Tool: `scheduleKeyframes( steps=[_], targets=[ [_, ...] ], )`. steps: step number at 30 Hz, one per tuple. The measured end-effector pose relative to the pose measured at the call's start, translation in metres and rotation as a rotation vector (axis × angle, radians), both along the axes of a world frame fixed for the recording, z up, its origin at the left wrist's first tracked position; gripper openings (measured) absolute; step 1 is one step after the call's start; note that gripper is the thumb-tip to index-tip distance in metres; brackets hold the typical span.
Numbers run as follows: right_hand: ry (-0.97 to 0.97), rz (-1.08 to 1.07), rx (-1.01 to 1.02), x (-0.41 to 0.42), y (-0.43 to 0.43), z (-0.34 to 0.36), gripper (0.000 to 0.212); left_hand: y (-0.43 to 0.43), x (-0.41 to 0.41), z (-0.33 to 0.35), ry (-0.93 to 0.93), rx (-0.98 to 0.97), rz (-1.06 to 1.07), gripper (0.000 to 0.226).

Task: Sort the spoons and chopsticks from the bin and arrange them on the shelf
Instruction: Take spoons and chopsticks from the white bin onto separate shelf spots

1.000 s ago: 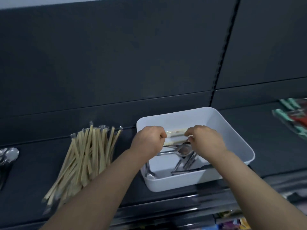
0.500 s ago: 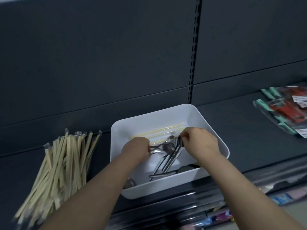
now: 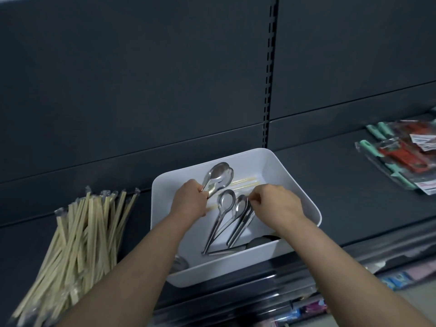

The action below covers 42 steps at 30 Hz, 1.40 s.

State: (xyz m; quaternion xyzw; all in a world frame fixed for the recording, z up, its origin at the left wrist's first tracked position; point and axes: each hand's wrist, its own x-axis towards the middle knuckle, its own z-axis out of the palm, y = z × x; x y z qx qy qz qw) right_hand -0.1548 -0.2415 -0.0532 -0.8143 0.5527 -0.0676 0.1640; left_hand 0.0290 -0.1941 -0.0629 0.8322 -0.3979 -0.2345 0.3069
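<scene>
A white bin (image 3: 297, 185) stands on the dark shelf (image 3: 335, 185) in front of me. My left hand (image 3: 188, 202) grips the handles of two steel spoons (image 3: 218, 177), their bowls raised over the bin's back half. My right hand (image 3: 276, 204) pinches the top of another steel spoon (image 3: 239, 207) among several spoons (image 3: 224, 223) lying in the bin. Wrapped chopsticks (image 3: 243, 182) lie flat on the bin's floor behind the hands. A large fanned pile of wrapped wooden chopsticks (image 3: 80, 237) lies on the shelf to the left.
Packaged tools with teal and red handles (image 3: 401, 156) lie on the shelf at the far right. The dark back panel (image 3: 165, 79) rises just behind the bin. Below the shelf's front edge, colourful goods (image 3: 311, 308) show on a lower level.
Both hands let go of the wrapped chopsticks, which now lie in the bin. My left hand has lifted two spoons and my right hand has taken hold of another. The view shifted right.
</scene>
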Motion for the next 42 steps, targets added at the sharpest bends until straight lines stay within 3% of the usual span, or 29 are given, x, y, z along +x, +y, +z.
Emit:
scheduleKeyframes(
  steps=[6, 10, 13, 18, 24, 28, 32, 36, 39, 42],
  targets=[
    [0.302, 0.117, 0.08, 0.038, 0.005, 0.008, 0.018, 0.01, 0.013, 0.005, 0.019, -0.018, 0.028, 0.009],
    [0.475, 0.244, 0.132, 0.074, 0.02, 0.006, 0.066, 0.018, 0.018, 0.005, 0.034, -0.04, 0.022, 0.007],
    [0.58, 0.252, 0.088, 0.085, 0.026, 0.0, 0.075, 0.025, 0.02, 0.011, 0.104, -0.084, 0.04, 0.007],
    [0.475, 0.072, 0.192, 0.075, 0.022, 0.0, 0.088, 0.037, 0.031, 0.015, 0.177, -0.164, 0.044, 0.012],
    [0.366, -0.024, 0.031, 0.07, 0.027, 0.003, 0.035, 0.05, 0.036, 0.021, 0.251, -0.155, -0.026, 0.014],
    [0.089, -0.14, 0.087, 0.071, 0.04, 0.015, 0.013, 0.059, 0.039, 0.027, 0.37, -0.241, -0.043, 0.007],
    [-0.274, -0.196, 0.072, 0.089, 0.065, 0.041, 0.02, 0.075, 0.053, 0.036, 0.432, -0.392, 0.04, 0.014],
    [-0.487, -0.12, 0.086, 0.125, 0.089, 0.056, 0.016, 0.096, 0.081, 0.04, 0.429, -0.48, 0.129, 0.004],
    [-0.461, -0.007, 0.089, 0.164, 0.111, 0.058, 0.014, 0.118, 0.112, 0.035, 0.41, -0.473, 0.225, 0.005],
    [-0.3, 0.18, 0.086, 0.207, 0.13, 0.053, 0.014, 0.148, 0.146, 0.024, 0.417, -0.418, 0.314, 0.013]
  ],
)
